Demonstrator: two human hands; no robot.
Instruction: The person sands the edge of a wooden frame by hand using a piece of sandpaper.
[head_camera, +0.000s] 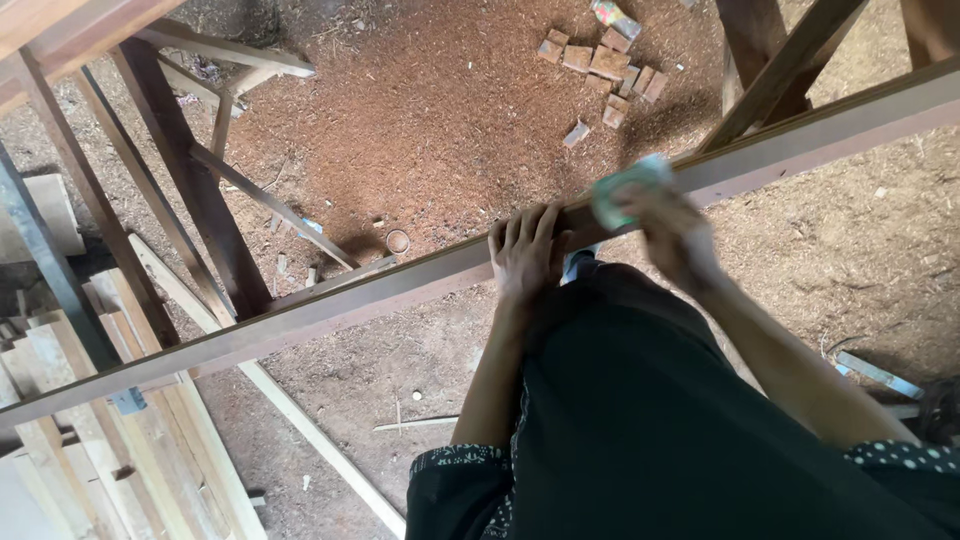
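Sawdust covers the ground (450, 110) far below, reddish in the middle and paler at the sides. Across the whole view runs a long wooden beam (330, 305), going from low on the left to high on the right. The person's left hand (525, 255) lies flat on top of the beam, with its fingers (518, 232) spread out and curled a little over the far edge, so it presses on the wood and does not grip it all the way round. Just beside it, further up the beam, the right hand (672, 228) is blurry. Its fingers are closed around a small green and white pad (625, 190), maybe folded sanding paper, and the pad touches the top of the beam. The person wears dark clothes (640, 420) with dotted sleeve ends. On the ground beyond the beam lies a group of small wooden blocks (600, 68), close together. A small round ring (397, 241) lies in the sawdust near the beam. Dark wooden posts (185, 170) lean and cross on the left side, and a stack of pale planks (120, 440) lies in the bottom left corner. One thin pale strip of wood (300, 420) lies slanted on the ground under the beam.
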